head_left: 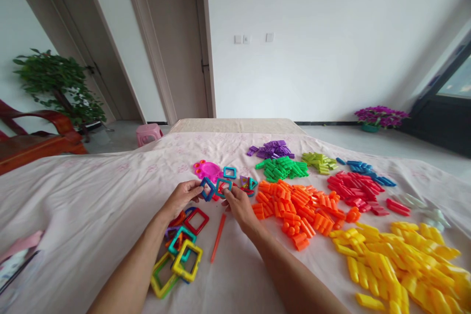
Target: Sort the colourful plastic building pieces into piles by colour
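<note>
My left hand (pixel 185 193) pinches a dark blue square magnetic tile (pixel 208 189) with an open middle, tilted onto one corner. Close beside it, a teal square magnetic tile (pixel 218 182) is gripped between the thumb and fingers of my right hand (pixel 235 201). Both tiles are held above the cloth, nearly edge to edge; whether they touch I cannot tell. Under my left forearm lies a loose pile of square tiles, with a red tile (pixel 196 221) and a yellow tile (pixel 187 261) on it. A light blue tile (pixel 230 172) and a green triangle tile (pixel 252 183) rest just beyond my hands.
A pink toy piece (pixel 208 170) lies behind the tiles, and an orange stick (pixel 218 238) between my forearms. Sorted piles spread rightward: orange pieces (pixel 294 206), yellow pieces (pixel 397 260), red pieces (pixel 353 186), green pieces (pixel 281 169), purple pieces (pixel 274 149). All sit on a pale tablecloth (pixel 121 206).
</note>
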Demonstrator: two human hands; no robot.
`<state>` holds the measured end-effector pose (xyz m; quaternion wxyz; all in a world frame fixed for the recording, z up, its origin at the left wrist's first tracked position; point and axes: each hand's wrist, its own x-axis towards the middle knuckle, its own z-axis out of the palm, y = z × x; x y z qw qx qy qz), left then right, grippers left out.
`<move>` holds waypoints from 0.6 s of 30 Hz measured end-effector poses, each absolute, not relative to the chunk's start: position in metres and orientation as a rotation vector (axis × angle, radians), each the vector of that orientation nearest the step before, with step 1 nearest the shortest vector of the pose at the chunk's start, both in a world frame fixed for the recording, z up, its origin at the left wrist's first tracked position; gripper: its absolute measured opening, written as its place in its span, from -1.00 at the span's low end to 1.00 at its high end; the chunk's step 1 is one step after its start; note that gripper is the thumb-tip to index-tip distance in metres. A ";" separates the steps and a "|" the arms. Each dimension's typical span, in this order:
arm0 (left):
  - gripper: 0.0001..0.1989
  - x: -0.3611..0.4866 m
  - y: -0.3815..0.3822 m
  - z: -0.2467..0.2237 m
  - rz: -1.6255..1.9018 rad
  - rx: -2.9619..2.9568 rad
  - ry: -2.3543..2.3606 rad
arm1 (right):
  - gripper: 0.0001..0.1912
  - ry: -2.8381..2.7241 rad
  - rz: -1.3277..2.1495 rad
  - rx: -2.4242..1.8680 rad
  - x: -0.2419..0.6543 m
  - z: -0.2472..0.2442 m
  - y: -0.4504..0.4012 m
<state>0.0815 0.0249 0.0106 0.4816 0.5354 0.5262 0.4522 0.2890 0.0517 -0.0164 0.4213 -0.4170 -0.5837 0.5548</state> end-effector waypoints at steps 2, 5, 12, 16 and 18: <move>-0.67 0.080 0.026 0.009 1.129 1.283 1.270 | -0.67 -1.645 1.318 -1.066 0.291 -0.014 0.049; -0.66 0.079 0.026 0.008 1.139 1.249 1.268 | -0.71 -1.870 1.104 -1.025 0.294 -0.006 0.043; -0.60 0.086 0.024 0.012 1.083 1.301 1.284 | -0.73 -1.925 0.916 -0.917 0.289 -0.005 0.041; -0.57 0.087 0.023 0.014 1.023 1.318 1.301 | -0.77 -1.655 1.236 -0.819 0.280 -0.012 0.044; -0.57 0.085 0.023 0.014 1.033 1.326 1.308 | -0.78 -1.552 1.236 -0.839 0.279 -0.013 0.045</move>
